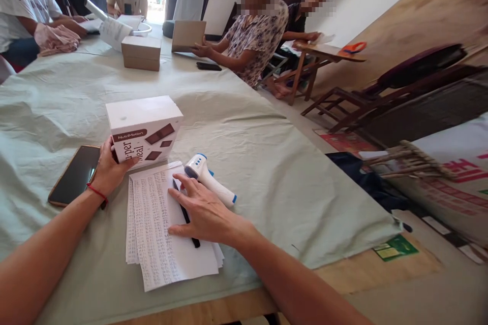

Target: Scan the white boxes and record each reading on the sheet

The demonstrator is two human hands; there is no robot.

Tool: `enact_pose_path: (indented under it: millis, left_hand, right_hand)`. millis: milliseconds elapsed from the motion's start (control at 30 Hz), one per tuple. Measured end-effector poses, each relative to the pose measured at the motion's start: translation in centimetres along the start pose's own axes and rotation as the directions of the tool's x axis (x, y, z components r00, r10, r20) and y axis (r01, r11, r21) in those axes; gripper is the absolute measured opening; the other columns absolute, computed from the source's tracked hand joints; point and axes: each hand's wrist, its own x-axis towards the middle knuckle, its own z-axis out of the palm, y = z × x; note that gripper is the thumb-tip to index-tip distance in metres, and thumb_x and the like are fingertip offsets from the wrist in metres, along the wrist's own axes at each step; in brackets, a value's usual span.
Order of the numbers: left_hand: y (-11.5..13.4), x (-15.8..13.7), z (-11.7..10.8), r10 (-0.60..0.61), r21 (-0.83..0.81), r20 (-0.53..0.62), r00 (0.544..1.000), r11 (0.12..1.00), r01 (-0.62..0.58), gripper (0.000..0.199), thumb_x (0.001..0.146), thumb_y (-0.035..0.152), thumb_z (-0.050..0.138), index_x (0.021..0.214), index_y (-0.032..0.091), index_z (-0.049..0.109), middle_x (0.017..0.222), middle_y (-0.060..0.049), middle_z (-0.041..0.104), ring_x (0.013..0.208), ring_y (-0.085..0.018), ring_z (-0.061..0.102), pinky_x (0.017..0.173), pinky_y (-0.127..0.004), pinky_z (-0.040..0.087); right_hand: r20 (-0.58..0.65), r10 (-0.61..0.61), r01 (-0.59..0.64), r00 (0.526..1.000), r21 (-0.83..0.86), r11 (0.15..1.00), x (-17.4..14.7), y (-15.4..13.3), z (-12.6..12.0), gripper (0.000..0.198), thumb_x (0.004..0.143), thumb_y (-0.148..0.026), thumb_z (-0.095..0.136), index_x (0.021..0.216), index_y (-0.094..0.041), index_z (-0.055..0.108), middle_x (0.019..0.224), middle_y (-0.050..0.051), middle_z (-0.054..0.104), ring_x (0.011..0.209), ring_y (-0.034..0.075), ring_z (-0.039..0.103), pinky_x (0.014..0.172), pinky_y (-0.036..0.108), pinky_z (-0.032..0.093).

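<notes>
My left hand grips the lower left corner of a white printed box, thumb across its front and fingers partly hidden at its side. A dark-screened phone lies flat to the left of that hand. My right hand, fingers spread, hovers over or rests on a stack of handwritten papers; contact is hard to judge. Under it a black pen lies across the sheets, partly covered. Just beyond the right hand is a white and blue infrared thermometer on its side.
A wrinkled pale green cloth covers the table. Farther back are a brown cardboard box, a dark phone and a white lamp-like object. Several people sit around; one holds a cardboard piece. Wooden chairs stand at right.
</notes>
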Motion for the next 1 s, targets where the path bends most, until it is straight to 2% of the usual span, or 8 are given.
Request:
enact_pose_path:
  millis: [200, 300, 500, 667, 733, 833, 900, 1000]
  left_hand:
    - [1.9, -1.3, -0.1, 0.033, 0.051, -0.120, 0.992, 0.998, -0.027, 0.058, 0.064, 0.052, 0.085, 0.101, 0.020, 0.054, 0.104, -0.010, 0.068, 0.097, -0.028, 0.068, 0.086, -0.045, 0.059]
    - [2.7, -2.3, 0.0, 0.031, -0.001, -0.064, 0.997, 1.000, -0.031, 0.052, 0.074, 0.061, 0.076, 0.101, 0.020, 0.057, 0.102, -0.010, 0.071, 0.096, -0.029, 0.069, 0.085, -0.045, 0.059]
    - [2.4, -3.2, 0.6, -0.111, -0.042, 0.047, 0.993, 0.993, 0.113, 0.064, 0.070, 0.061, 0.079, 0.108, 0.016, 0.056, 0.107, -0.013, 0.072, 0.096, -0.030, 0.070, 0.082, -0.045, 0.059]
    - [2.3, -3.1, 0.8, -0.127, -0.053, 0.042, 0.991, 0.990, 0.129, 0.063, 0.070, 0.061, 0.079, 0.108, 0.016, 0.057, 0.111, -0.013, 0.072, 0.101, -0.030, 0.069, 0.086, -0.046, 0.058]
    - [2.3, -3.0, 0.8, -0.128, -0.039, 0.046, 0.991, 0.991, 0.130, 0.064, 0.069, 0.062, 0.079, 0.108, 0.016, 0.057, 0.109, -0.013, 0.072, 0.099, -0.030, 0.070, 0.084, -0.044, 0.058]
    - [2.5, -3.0, 0.7, -0.121, -0.013, 0.056, 0.991, 0.993, 0.122, 0.063, 0.069, 0.064, 0.078, 0.105, 0.016, 0.057, 0.108, -0.013, 0.072, 0.097, -0.029, 0.070, 0.082, -0.043, 0.059]
    - [2.6, -2.9, 0.7, -0.113, 0.001, 0.053, 0.992, 0.994, 0.113, 0.062, 0.070, 0.065, 0.077, 0.103, 0.017, 0.057, 0.108, -0.012, 0.072, 0.098, -0.029, 0.069, 0.083, -0.043, 0.058]
    - [2.7, -2.8, 0.7, -0.102, 0.035, 0.033, 0.994, 0.994, 0.101, 0.062, 0.069, 0.065, 0.078, 0.102, 0.017, 0.057, 0.107, -0.012, 0.072, 0.099, -0.030, 0.069, 0.083, -0.042, 0.058]
  right_hand:
    - [-0.019, -0.003, 0.003, 1.000, 0.008, 1.000, 0.0, 0.1, 0.0, 0.075, 0.075, -0.061, 0.077, 0.129, -0.012, 0.060, 0.152, 0.026, 0.038, 0.131, 0.043, 0.047, 0.105, 0.061, 0.046]
    - [-0.029, -0.002, 0.003, 1.000, 0.032, 0.999, 0.1, 0.1, -0.1, 0.072, 0.072, -0.060, 0.080, 0.124, -0.014, 0.061, 0.146, 0.025, 0.043, 0.127, 0.042, 0.049, 0.102, 0.061, 0.048]
    - [-0.016, 0.027, -0.026, 1.000, 0.058, 0.998, 0.2, -0.4, -0.6, 0.064, 0.070, -0.052, 0.084, 0.117, -0.014, 0.063, 0.123, 0.021, 0.056, 0.112, 0.037, 0.055, 0.095, 0.056, 0.052]
    - [-0.136, -0.025, 0.036, 0.990, 0.080, 0.996, -0.8, 0.2, -1.7, 0.039, 0.077, -0.043, 0.079, 0.104, -0.019, 0.066, 0.119, 0.015, 0.061, 0.104, 0.030, 0.062, 0.084, 0.047, 0.056]
    - [-0.247, 0.055, -0.045, 0.967, 0.048, 0.998, -1.2, 1.1, -2.1, 0.026, 0.080, -0.039, 0.075, 0.096, -0.020, 0.066, 0.116, 0.014, 0.064, 0.102, 0.029, 0.063, 0.080, 0.043, 0.056]
    - [-0.348, 0.309, -0.350, 0.885, -0.059, 0.935, -1.5, 3.1, -2.2, 0.033, 0.077, -0.039, 0.077, 0.099, -0.018, 0.065, 0.116, 0.019, 0.063, 0.104, 0.034, 0.062, 0.074, 0.041, 0.053]
    - [-0.265, 0.463, -0.495, 0.846, -0.065, 0.866, -1.3, 4.3, -2.0, 0.033, 0.078, -0.041, 0.074, 0.099, -0.017, 0.064, 0.102, 0.017, 0.066, 0.087, 0.031, 0.064, 0.065, 0.037, 0.049]
    - [-0.132, 0.589, -0.587, 0.798, 0.052, 0.808, -0.7, 5.3, -1.9, 0.014, 0.079, -0.032, 0.066, 0.083, -0.020, 0.062, 0.081, 0.008, 0.065, 0.071, 0.023, 0.061, 0.064, 0.033, 0.043]
